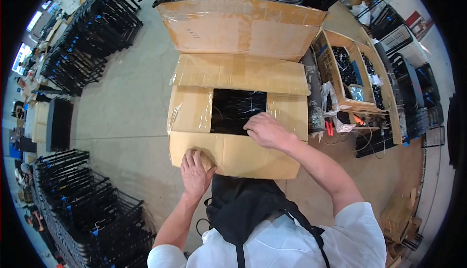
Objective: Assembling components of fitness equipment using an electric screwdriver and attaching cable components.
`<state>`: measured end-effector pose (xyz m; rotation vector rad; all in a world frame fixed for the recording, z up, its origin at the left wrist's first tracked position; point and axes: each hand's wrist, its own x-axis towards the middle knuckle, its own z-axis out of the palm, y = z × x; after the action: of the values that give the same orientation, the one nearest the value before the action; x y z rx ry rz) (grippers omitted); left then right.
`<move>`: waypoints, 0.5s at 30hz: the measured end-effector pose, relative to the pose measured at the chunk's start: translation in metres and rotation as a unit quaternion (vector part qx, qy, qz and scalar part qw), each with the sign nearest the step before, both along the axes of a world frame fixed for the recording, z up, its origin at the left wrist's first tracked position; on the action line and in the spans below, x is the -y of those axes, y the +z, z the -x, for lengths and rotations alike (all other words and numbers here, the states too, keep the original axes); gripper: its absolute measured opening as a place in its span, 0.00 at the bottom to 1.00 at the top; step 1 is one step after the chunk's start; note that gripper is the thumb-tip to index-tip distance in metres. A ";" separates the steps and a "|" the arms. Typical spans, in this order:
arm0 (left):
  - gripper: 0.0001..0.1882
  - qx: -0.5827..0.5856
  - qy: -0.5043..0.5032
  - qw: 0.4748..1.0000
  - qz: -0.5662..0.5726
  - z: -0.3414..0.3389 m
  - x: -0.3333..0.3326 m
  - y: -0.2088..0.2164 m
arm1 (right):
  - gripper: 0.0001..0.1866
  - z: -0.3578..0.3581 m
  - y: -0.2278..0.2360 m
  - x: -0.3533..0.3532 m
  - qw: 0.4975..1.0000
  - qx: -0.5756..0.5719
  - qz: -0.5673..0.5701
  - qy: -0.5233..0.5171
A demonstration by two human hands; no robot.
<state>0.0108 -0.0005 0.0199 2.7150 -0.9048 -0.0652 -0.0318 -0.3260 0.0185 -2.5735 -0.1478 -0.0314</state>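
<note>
Head view's got a cardboard box dead ahead, probably hefty but bendy so grab underneath, left hand on the near flap, right hand at the opening, can't tell if either grip's clenched.

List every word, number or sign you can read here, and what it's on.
Nothing is readable.
Upright cardboard panel behind the open carton: dark marks, too small to read.
Brown divided bin at right: dark marks on its side, too blurred.
Open carton: no writing seen on top.
</note>
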 end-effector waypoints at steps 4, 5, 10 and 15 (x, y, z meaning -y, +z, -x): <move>0.44 -0.150 -0.097 0.984 -0.021 -0.045 0.038 0.031 | 0.09 -0.034 -0.021 0.045 0.918 -0.211 0.326 0.080; 0.48 -0.088 -0.190 0.977 -0.040 -0.068 0.046 0.043 | 0.10 -0.040 -0.022 0.051 0.923 -0.191 0.318 0.098; 0.56 -0.009 -0.405 0.912 -0.057 -0.123 0.083 0.045 | 0.11 -0.052 0.089 0.051 0.921 -0.204 0.332 -0.003; 0.61 -0.083 -0.445 0.867 -0.207 -0.137 0.100 0.049 | 0.10 -0.013 0.169 0.116 0.826 -0.204 0.510 -0.124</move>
<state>0.1473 -0.1008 0.0687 2.2928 -2.1960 -0.7317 -0.0186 -0.4415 0.1878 -3.5529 0.4673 0.6770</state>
